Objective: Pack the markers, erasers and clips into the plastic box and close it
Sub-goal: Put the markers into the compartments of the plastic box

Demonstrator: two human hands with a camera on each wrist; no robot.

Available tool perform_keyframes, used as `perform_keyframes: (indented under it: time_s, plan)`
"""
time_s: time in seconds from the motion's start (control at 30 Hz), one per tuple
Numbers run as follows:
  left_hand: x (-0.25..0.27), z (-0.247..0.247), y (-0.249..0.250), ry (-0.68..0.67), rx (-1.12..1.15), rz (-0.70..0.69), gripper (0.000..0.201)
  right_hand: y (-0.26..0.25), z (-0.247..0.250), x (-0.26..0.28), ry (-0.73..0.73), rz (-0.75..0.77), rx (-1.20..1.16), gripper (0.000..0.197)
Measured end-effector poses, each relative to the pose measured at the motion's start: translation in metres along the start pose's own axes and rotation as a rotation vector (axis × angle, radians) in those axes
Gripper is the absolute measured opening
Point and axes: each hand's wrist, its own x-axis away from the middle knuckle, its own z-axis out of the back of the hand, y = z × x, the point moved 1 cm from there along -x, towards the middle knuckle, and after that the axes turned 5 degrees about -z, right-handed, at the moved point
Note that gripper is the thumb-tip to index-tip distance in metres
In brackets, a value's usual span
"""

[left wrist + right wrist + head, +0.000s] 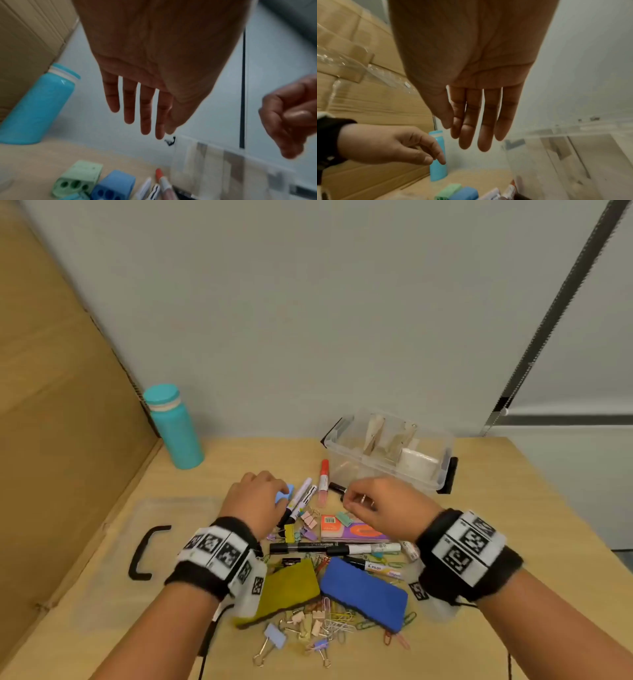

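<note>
The open clear plastic box [337,440] stands at the back right of the table, with pale items inside. In front of it lies a pile: a red marker [323,479], white markers [301,498], a black marker [305,546], a blue eraser [364,590], an olive eraser [287,587], binder clips [274,638] and paper clips [339,625]. My left hand [253,494] hovers with straight fingers [128,115] above a blue block [115,185] and a green block [80,177], holding nothing. My right hand [356,501] hangs over the markers near the box, its fingers [471,135] straight and empty.
The box's clear lid [113,559], with its black handle [147,553], lies flat at the left. A teal bottle [174,429] stands at the back left by a cardboard wall [51,440]. Orange and purple packets [352,530] lie mid-pile.
</note>
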Motion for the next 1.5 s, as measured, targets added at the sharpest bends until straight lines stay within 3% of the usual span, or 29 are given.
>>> perform_keyframes:
  time_s: [0.1, 0.23, 0.43, 0.67, 0.8, 1.07, 1.3, 1.5]
  plan:
    - [-0.034, -0.017, 0.001, -0.106, -0.086, 0.049, 0.029, 0.012, -0.012, -0.042, 0.045, -0.071, 0.031, 0.021]
    - [-0.067, -0.038, 0.000, -0.238, -0.168, 0.095, 0.032, 0.016, -0.042, -0.097, -0.017, -0.177, 0.109, 0.020]
    - [-0.092, -0.062, -0.002, -0.326, -0.179, 0.089, 0.044, 0.014, -0.085, -0.149, -0.207, -0.298, 0.170, 0.034]
    - [-0.098, -0.082, -0.002, -0.320, -0.185, 0.099, 0.054, 0.017, -0.094, -0.160, -0.160, -0.324, 0.092, 0.037]
    - [-0.098, -0.084, 0.001, -0.336, -0.206, 0.102, 0.062, 0.018, -0.095, -0.161, -0.179, -0.332, 0.025, 0.075]
    - [-0.093, -0.085, -0.010, -0.313, -0.083, 0.170, 0.054, 0.008, -0.065, -0.121, -0.090, -0.303, -0.090, 0.060]
    - [-0.069, -0.051, -0.020, -0.155, 0.346, 0.216, 0.026, 0.018, -0.020, -0.062, 0.210, -0.108, -0.391, 0.023]
    - [-0.043, -0.037, -0.035, 0.066, 0.539, 0.194, 0.018, 0.053, 0.031, -0.030, 0.659, -0.168, -0.578, 0.009]
